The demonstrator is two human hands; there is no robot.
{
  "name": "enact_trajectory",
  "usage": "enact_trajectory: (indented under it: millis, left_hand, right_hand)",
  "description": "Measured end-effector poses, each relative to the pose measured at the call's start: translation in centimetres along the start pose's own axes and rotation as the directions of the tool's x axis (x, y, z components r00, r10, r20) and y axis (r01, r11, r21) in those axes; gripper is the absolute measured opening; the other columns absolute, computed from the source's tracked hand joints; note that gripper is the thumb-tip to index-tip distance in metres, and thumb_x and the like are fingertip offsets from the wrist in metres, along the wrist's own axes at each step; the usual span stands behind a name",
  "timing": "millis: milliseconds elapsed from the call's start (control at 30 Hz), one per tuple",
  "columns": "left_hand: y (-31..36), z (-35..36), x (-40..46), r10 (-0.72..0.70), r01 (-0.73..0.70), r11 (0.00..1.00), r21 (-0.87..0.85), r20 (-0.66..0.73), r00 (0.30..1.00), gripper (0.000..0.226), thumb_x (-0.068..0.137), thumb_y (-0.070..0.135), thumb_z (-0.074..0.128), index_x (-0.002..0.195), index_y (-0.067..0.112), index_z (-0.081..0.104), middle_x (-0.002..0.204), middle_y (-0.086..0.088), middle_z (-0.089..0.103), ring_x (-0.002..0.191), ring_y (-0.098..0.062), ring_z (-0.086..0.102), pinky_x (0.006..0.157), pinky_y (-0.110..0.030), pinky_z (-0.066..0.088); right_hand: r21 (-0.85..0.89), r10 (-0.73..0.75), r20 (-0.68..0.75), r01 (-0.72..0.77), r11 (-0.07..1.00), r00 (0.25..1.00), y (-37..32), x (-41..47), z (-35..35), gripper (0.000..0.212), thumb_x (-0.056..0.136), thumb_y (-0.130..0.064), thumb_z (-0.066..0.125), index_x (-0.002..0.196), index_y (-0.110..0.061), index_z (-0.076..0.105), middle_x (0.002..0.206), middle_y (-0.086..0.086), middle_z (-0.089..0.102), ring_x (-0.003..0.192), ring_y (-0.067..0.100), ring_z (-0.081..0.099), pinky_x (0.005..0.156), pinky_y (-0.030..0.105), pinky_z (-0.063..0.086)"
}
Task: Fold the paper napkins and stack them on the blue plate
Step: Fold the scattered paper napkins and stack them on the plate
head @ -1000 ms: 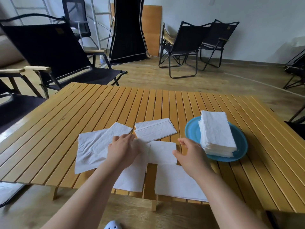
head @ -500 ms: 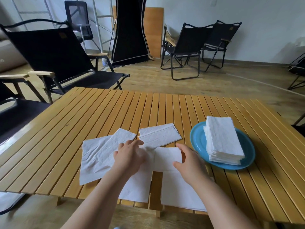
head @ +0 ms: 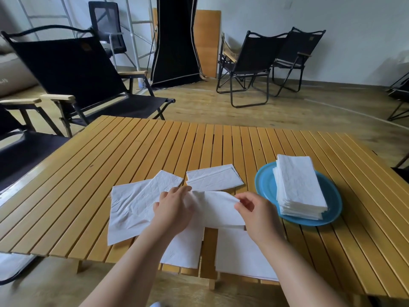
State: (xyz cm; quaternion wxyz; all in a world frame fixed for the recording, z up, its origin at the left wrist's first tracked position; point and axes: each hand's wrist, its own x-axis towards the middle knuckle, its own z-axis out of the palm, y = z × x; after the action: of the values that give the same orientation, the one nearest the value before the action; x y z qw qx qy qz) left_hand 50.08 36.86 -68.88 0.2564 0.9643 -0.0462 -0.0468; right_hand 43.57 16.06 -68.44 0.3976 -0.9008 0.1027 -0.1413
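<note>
Napkin (head: 218,209) was lifted off the table (head: 93,173) near the front edge, centre, its far edge raised and bowed between both hands. Left hand (head: 173,210) pinched the left end, fingers curled round it. Right hand (head: 257,210) pinched the right corner between thumb and fingertips. Loose napkins lay around it: a crumpled one (head: 132,202) to the left, a folded one (head: 213,177) just behind, two flat ones (head: 241,253) under the forearms overhanging the front edge. Blue plate (head: 265,180) sat just right of the hands, carrying a tall stack (head: 298,187) of folded napkins. Black folding chairs (head: 73,69) stood beyond the table.
</note>
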Motion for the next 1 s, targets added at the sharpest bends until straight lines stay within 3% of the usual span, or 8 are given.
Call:
enact_trajectory:
  millis: [200,267,367,467,600,800,900,1000]
  left_hand:
    - [-0.1,0.0,0.4,-0.030,0.011,0.969,-0.246,-0.077,0.997,0.053,0.098,0.043,0.056,0.149,0.033,0.042,0.136,0.001,0.058,0.129,-0.026,0.047,0.102,-0.048,0.043]
    - [-0.2,-0.2,0.6,-0.039,-0.017,0.918,-0.397,-0.133,0.990,0.044,0.096,0.039,0.063,0.139,0.030,0.055,0.121,0.002,0.064,0.115,-0.023,0.058,0.090,-0.040,0.051]
    - [0.1,-0.9,0.5,-0.028,-0.076,0.860,-0.505,-0.197,0.980,0.019,0.095,0.032,0.066,0.112,0.026,0.072,0.094,0.007,0.068,0.091,-0.012,0.062,0.068,-0.023,0.045]
    - [0.3,-1.2,0.2,-0.028,-0.097,0.808,-0.582,-0.203,0.979,0.008,0.094,0.031,0.068,0.097,0.027,0.074,0.090,0.010,0.070,0.092,-0.007,0.063,0.068,-0.025,0.044]
    - [1.0,-1.7,-0.3,0.012,-0.165,0.804,-0.571,-0.262,0.965,0.006,0.094,0.032,0.068,0.095,0.036,0.073,0.098,0.017,0.071,0.099,0.005,0.061,0.077,-0.018,0.044]
    - [2.2,-1.9,-1.3,0.184,-0.321,0.825,-0.464,-0.317,0.930,0.014,0.095,0.033,0.064,0.102,0.040,0.074,0.103,0.022,0.071,0.107,-0.006,0.061,0.089,-0.028,0.050]
    - [3.2,-2.5,-2.0,0.215,-0.347,0.771,-0.534,-0.295,0.931,0.016,0.096,0.024,0.065,0.097,0.036,0.075,0.095,0.021,0.074,0.096,-0.003,0.066,0.080,-0.020,0.053]
    - [4.3,-2.8,-2.9,0.203,-0.283,0.718,-0.635,-0.198,0.959,0.013,0.095,0.018,0.066,0.094,0.023,0.078,0.078,0.019,0.073,0.071,0.003,0.064,0.063,-0.011,0.047]
  right_hand:
    - [0.304,0.036,0.010,-0.037,0.952,0.999,-0.7,0.2,-1.1,0.012,0.088,-0.020,0.076,0.092,-0.031,0.072,0.086,-0.013,0.073,0.083,0.000,0.067,0.068,0.009,0.050]
    - [0.357,0.044,0.012,-0.045,0.933,0.999,-0.9,0.3,-1.4,0.013,0.088,-0.020,0.076,0.089,-0.032,0.071,0.084,-0.014,0.073,0.083,-0.003,0.066,0.067,0.006,0.049]
    - [0.422,0.060,-0.001,-0.054,0.905,0.998,-0.8,0.4,-1.7,0.013,0.088,-0.019,0.075,0.089,-0.031,0.071,0.083,-0.016,0.072,0.083,-0.001,0.066,0.066,0.007,0.049]
    - [0.419,0.066,0.009,-0.064,0.906,0.998,-0.5,0.3,-2.0,0.012,0.089,-0.022,0.075,0.096,-0.031,0.071,0.088,-0.015,0.073,0.087,0.001,0.067,0.070,0.011,0.052]
    - [0.424,0.034,0.056,-0.054,0.904,0.998,-0.2,-0.1,-2.8,0.023,0.089,-0.027,0.074,0.110,-0.035,0.069,0.093,-0.017,0.070,0.090,-0.002,0.064,0.075,0.013,0.053]
    - [0.336,-0.049,-0.019,0.052,0.940,0.999,-0.6,-0.5,-4.9,0.006,0.092,-0.032,0.070,0.090,-0.038,0.071,0.085,-0.025,0.069,0.091,-0.003,0.060,0.069,0.005,0.047]
    - [0.297,-0.056,-0.068,0.074,0.952,0.996,-0.6,-0.6,-6.1,0.011,0.092,-0.032,0.069,0.086,-0.041,0.068,0.083,-0.019,0.070,0.089,-0.002,0.061,0.068,0.005,0.048]
    - [0.273,-0.064,-0.085,0.085,0.958,0.994,-0.7,-0.7,-7.7,0.007,0.090,-0.030,0.071,0.088,-0.036,0.069,0.085,-0.018,0.072,0.089,-0.006,0.063,0.069,0.002,0.047]
